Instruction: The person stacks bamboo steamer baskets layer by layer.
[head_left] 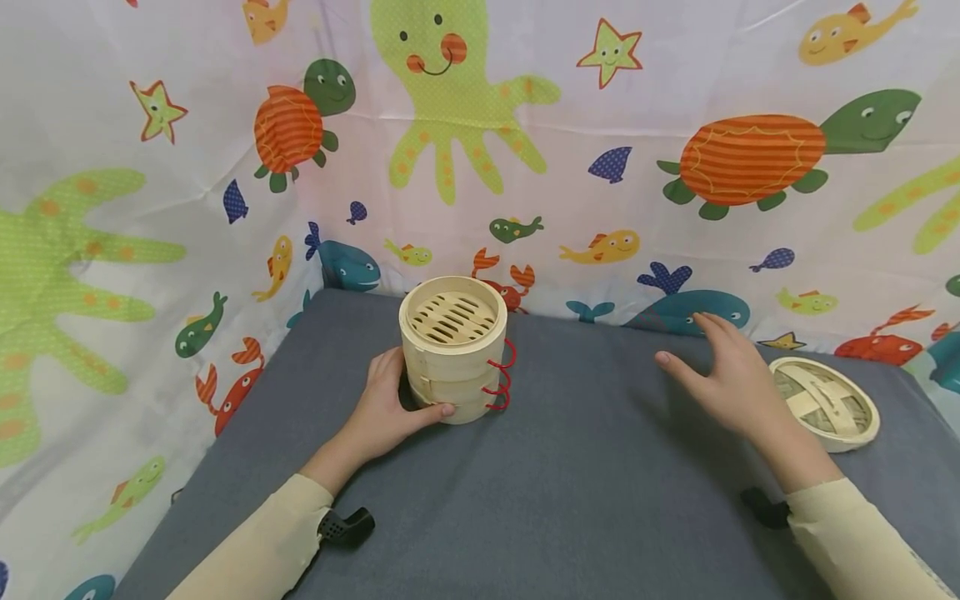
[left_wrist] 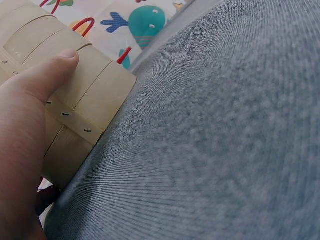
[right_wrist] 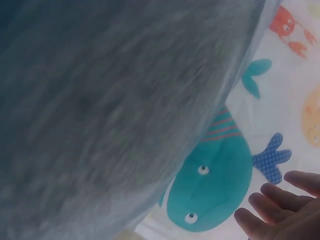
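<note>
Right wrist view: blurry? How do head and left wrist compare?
Right wrist: gray cloth looks soft and smeared, darkest at upper left; head: bamboo steamer reads sharp, soft shadow beside the right hand; left wrist: the gray cloth's weave shows clearly.

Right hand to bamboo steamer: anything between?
Head view: bare grey cloth between the right hand and the bamboo steamer, apart from red loops jutting from the steamer's side.
</note>
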